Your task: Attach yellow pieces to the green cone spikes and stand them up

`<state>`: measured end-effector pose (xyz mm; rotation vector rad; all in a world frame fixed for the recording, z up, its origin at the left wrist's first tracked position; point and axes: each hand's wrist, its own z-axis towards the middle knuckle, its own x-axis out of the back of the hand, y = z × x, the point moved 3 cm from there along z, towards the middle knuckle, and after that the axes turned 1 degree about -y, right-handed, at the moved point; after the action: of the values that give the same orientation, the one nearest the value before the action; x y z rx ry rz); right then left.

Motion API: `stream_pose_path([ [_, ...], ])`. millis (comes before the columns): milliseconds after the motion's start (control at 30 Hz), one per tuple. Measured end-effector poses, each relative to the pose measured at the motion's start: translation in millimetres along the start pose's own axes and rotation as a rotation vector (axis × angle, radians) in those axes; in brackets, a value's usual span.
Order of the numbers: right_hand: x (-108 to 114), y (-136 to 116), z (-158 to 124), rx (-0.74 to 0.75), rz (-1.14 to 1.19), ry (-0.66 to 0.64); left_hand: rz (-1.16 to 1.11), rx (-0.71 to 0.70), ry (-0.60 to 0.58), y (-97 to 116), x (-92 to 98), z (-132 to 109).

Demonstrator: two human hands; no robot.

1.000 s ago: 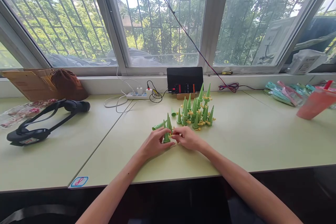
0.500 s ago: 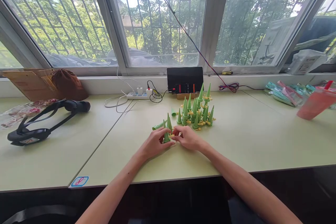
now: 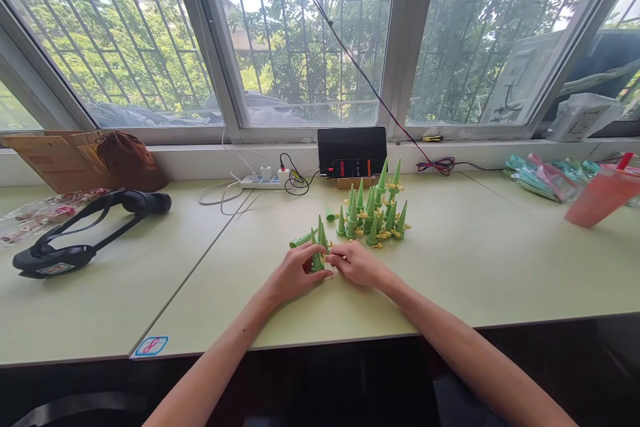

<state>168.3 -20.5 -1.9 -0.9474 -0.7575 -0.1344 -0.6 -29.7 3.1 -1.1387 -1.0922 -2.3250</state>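
Observation:
My left hand (image 3: 293, 271) is curled around a green cone-shaped watering spike (image 3: 317, 261) that stands point up on the table. My right hand (image 3: 359, 263) meets it from the other side, its thumb and fingers pinched at the spike's small yellow valve (image 3: 325, 257), mostly covered by the fingertips. Just behind stands a second green spike (image 3: 322, 232). A green tapered piece (image 3: 301, 240) lies on its side beyond my left hand. To the right, past my right hand, several green spikes (image 3: 370, 210) with yellow valves stand in a cluster.
A tablet (image 3: 350, 142) with a phone (image 3: 353, 167) before it leans at the windowsill. A power strip (image 3: 260, 182) with cables is left of them. A black headset (image 3: 55, 257) lies far left. A pink cup (image 3: 600, 197) and plastic packets (image 3: 533, 177) are at right.
My right hand's fingers have closed more tightly at the yellow valve, with the hand turned slightly. My left hand and the spike have stayed in place.

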Motion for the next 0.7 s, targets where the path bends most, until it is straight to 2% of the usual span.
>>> stream_pose_path([
  [233,4.1,-3.6,-2.1,-0.081,0.119,-0.01,0.016,0.011,-0.003,1.7,0.8,0.5],
  [700,-0.7,-0.4,-0.1,0.02,0.01,0.0,0.001,0.002,-0.014,0.9,0.0,0.5],
])
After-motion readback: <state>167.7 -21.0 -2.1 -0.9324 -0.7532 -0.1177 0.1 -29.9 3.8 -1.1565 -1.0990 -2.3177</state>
